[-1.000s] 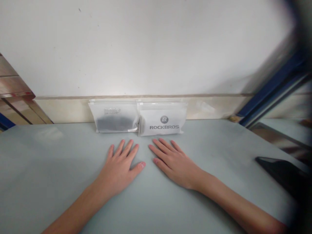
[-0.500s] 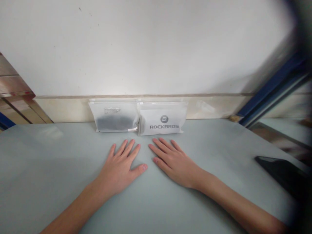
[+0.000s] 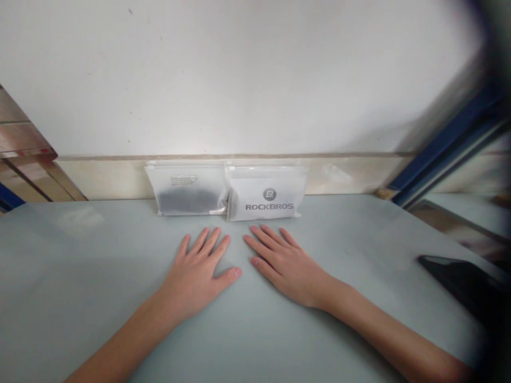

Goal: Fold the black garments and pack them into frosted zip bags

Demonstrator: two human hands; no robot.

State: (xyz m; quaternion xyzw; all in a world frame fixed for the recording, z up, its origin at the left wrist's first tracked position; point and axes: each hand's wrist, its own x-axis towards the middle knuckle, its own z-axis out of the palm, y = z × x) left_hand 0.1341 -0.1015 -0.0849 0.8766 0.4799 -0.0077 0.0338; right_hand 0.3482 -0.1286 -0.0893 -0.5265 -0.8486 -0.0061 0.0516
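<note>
My left hand (image 3: 199, 279) lies palm down on the grey-blue table (image 3: 239, 346), fingers spread and holding nothing. Flat on the same surface, my right hand (image 3: 285, 268) also has its fingers apart and holds nothing. Just beyond the left fingertips a frosted zip bag (image 3: 189, 191) with something dark inside leans upright near the wall. Beside it, beyond the right fingertips, stands another frosted zip bag (image 3: 266, 194), printed ROCKBROS with a round logo. The two bags meet or overlap slightly at their inner edges. Neither hand touches a bag.
A white wall (image 3: 247, 80) with a tiled lower strip rises behind the table. On the right, a black flat object (image 3: 459, 282) lies near the table edge, partly blurred. A blue frame post (image 3: 447, 138) slants up at the right. Brownish tiles (image 3: 24, 138) show at the left.
</note>
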